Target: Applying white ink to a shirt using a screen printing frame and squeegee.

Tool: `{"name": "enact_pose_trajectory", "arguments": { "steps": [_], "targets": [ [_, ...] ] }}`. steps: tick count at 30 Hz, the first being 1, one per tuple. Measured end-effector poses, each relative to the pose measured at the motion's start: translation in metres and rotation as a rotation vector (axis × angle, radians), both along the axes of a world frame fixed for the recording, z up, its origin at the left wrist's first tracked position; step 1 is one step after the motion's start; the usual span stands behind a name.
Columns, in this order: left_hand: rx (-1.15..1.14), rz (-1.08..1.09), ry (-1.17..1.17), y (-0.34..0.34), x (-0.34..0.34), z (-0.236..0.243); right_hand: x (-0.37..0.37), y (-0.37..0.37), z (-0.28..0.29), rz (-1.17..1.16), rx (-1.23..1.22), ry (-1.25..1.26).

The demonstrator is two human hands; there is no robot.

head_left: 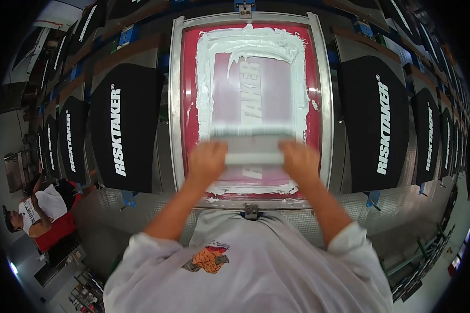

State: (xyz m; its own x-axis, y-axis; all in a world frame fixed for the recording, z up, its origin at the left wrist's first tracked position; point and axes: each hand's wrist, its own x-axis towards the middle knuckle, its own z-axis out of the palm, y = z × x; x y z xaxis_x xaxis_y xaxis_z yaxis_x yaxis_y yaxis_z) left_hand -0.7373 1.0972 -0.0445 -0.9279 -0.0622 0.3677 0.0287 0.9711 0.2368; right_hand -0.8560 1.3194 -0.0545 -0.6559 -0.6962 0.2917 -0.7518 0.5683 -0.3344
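Note:
Both my hands grip a wide squeegee (pixel 253 143) by its two ends, my left hand (pixel 208 160) at one side and my right hand (pixel 300 160) at the other. Motion smears the squeegee and the fingers a little. It lies across the lower half of a screen-printing frame (pixel 325 104) with a metal border and red edges around the mesh. Thick white ink (pixel 206 83) rings the mesh, heaped most along the far end. Pale lettering shows through the mesh above and below the squeegee, which hides its middle.
Black printed fabric pieces lie on pallets on both sides, the nearest being a left piece (pixel 125 125) and a right piece (pixel 376 125). A metal clamp (pixel 251 211) holds the frame's near edge, another clamp (pixel 245 9) its far edge. A person (pixel 42 211) is at the far left.

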Motion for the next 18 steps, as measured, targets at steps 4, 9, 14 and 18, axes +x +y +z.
{"name": "enact_pose_trajectory", "arguments": {
  "steps": [4,9,14,18],
  "targets": [
    [-0.080,0.085,-0.169,-0.077,-0.163,-0.010,-0.161,-0.081,0.002,-0.084,0.233,0.004],
    [-0.109,-0.020,-0.475,-0.087,-0.181,0.058,-0.179,-0.090,0.054,-0.031,0.484,-0.176],
    [0.151,-0.069,-0.501,0.005,0.037,0.065,0.036,0.023,0.054,0.056,0.375,-0.383],
    [0.220,0.002,-0.164,0.047,0.082,0.032,0.081,0.044,0.037,0.046,0.020,-0.201]
  ]
}}
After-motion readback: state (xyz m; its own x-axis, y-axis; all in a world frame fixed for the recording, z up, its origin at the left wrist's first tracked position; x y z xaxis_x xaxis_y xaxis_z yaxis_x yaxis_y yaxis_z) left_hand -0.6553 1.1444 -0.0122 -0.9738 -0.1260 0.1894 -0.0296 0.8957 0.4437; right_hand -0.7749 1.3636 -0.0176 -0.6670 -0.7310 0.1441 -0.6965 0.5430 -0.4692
